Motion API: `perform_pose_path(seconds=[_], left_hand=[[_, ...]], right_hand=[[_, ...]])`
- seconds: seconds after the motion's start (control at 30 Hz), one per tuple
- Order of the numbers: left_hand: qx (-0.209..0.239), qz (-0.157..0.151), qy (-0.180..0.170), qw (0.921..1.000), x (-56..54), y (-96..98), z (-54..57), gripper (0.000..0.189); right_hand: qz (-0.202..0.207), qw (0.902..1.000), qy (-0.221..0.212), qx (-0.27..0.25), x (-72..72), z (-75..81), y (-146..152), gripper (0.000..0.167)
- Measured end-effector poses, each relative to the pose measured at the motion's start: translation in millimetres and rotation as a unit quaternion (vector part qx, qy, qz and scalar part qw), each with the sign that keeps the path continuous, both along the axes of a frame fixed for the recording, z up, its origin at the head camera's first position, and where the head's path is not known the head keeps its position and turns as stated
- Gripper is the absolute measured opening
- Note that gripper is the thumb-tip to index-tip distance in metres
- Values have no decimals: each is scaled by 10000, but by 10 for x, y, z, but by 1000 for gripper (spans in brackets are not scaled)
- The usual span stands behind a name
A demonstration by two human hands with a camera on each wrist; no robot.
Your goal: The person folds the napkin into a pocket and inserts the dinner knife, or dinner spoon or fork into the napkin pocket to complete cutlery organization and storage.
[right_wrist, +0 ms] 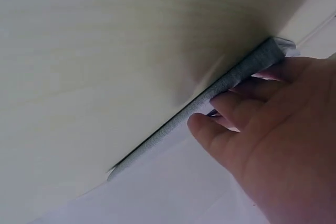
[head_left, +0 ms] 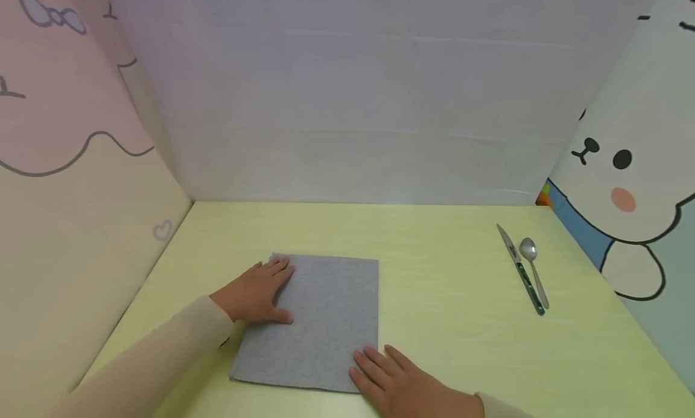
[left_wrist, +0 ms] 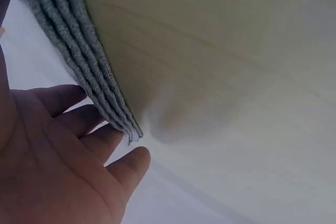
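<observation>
A grey cloth (head_left: 326, 321), folded into a rough square, lies flat on the pale yellow table. Several stacked layers of the cloth (left_wrist: 79, 51) show along its edge in the left wrist view, while the right wrist view shows a smooth folded edge (right_wrist: 199, 103). My left hand (head_left: 255, 294) rests on the cloth's left side, fingers extended toward its far left corner and thumb spread. At the near right corner, my right hand (head_left: 402, 382) touches the cloth with its fingers straight.
To the right on the table (head_left: 445, 297) lie a knife (head_left: 521, 270) with a dark green patterned handle and a metal spoon (head_left: 534, 270), side by side. A whitish wall (head_left: 353, 116) stands behind; printed cartoon panels flank the left and right sides.
</observation>
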State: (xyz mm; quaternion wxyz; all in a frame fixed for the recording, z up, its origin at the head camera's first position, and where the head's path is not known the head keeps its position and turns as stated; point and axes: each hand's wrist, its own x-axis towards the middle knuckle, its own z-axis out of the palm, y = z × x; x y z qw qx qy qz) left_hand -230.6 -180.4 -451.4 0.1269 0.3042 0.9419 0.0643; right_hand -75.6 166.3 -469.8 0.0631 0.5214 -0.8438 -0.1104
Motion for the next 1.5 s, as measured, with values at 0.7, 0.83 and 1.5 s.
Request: perform_pose_path(seconds=[0.7, 0.83, 1.5], left_hand=[[56, -734, 492, 9961, -211, -113, -44, 65], [166, -899, 509, 9945, -215, -91, -50, 63], [331, -135, -227, 9991, -232, -135, -62, 69]], right_hand=[[307, 9940, -1043, -126, -35, 118, -56, 69], [349, 9948, -954, -64, -31, 98, -55, 71], [185, 9957, -909, -53, -15, 59, -86, 71]])
